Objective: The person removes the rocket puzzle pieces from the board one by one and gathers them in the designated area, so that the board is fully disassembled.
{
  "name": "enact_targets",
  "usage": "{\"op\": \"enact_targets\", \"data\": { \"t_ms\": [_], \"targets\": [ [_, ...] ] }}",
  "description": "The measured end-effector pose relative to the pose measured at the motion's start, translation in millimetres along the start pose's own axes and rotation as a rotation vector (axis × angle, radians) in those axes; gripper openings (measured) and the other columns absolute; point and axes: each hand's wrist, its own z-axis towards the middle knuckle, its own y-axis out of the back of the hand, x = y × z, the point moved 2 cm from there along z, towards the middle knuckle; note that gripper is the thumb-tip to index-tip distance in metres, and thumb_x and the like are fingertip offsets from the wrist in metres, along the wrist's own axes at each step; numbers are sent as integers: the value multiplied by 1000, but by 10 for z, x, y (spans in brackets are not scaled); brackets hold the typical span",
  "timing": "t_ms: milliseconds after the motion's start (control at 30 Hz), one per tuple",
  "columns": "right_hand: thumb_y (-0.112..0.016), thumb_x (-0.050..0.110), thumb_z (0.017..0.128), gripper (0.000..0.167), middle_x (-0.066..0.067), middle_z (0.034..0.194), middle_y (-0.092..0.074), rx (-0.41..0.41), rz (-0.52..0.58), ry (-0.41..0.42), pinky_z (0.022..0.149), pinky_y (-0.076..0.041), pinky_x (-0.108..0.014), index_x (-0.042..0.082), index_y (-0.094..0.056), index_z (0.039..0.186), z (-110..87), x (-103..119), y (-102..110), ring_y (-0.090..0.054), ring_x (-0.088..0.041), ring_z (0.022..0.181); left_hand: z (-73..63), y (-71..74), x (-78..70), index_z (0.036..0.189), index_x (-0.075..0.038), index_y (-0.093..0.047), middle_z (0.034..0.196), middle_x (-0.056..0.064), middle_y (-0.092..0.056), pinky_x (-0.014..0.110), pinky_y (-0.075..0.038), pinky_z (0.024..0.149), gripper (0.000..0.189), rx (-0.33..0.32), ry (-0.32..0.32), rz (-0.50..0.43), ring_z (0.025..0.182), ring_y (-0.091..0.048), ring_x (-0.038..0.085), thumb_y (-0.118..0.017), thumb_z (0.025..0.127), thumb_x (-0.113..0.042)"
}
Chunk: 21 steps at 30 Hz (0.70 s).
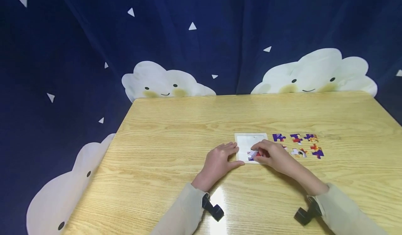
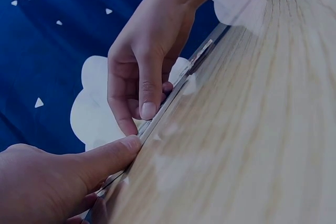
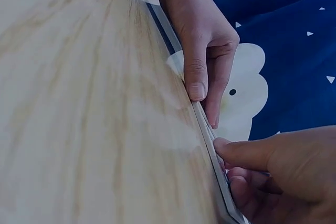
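A white puzzle tray (image 1: pixel 248 140) lies flat on the wooden table. My left hand (image 1: pixel 218 160) rests at its left edge, fingers and thumb extended and touching the rim. Inside the tray's lower part, my right hand (image 1: pixel 274 156) pinches a puzzle piece (image 1: pixel 253 154) between thumb and fingers. Purple and red printing shows around these fingertips, partly hidden by the hand, so I cannot tell whether it is one piece or more. Seen edge-on in the left wrist view, the left hand (image 2: pixel 68 182) holds its thumb against the tray's edge, below the right hand (image 2: pixel 149 61).
Several loose puzzle pieces (image 1: pixel 296 138) lie in two rows right of the tray, one partly hidden behind the right hand. The wooden table (image 1: pixel 176 123) ends at a dark blue curtain (image 1: pixel 220 25) with white clouds. Each sleeve carries a black wrist mount (image 1: pixel 213 207).
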Motion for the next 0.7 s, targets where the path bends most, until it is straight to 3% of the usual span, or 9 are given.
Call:
{"op": "enact_targets", "data": {
  "t_ms": [333, 500, 700],
  "targets": [
    [-74, 6, 84, 24, 5, 74, -51, 10, 43, -18, 57, -36, -18, 7, -62, 104, 11, 49, 5, -42, -3, 65, 0, 0, 15, 120, -17, -71, 130, -2, -66, 31, -50, 106, 54, -10, -14, 6, 123, -62, 14, -74, 80, -52],
    [-76, 8, 83, 27, 3, 78, -52, -44, 27, 10, 57, -38, -18, 10, -61, 106, -28, 53, -27, -42, -4, 68, -9, 7, 14, 120, -17, -71, 131, -1, -65, 33, -50, 106, 53, -6, -15, 14, 124, -62, 14, -74, 80, -52],
    [-79, 3, 77, 35, 2, 81, -51, -159, 18, 116, 56, -40, -17, 12, -59, 104, -83, 68, -60, -44, -4, 70, -10, 0, 2, 119, -17, -71, 131, 0, -66, 32, -49, 107, 53, -1, -30, 32, 123, -62, 13, -73, 80, -53]
  ]
}}
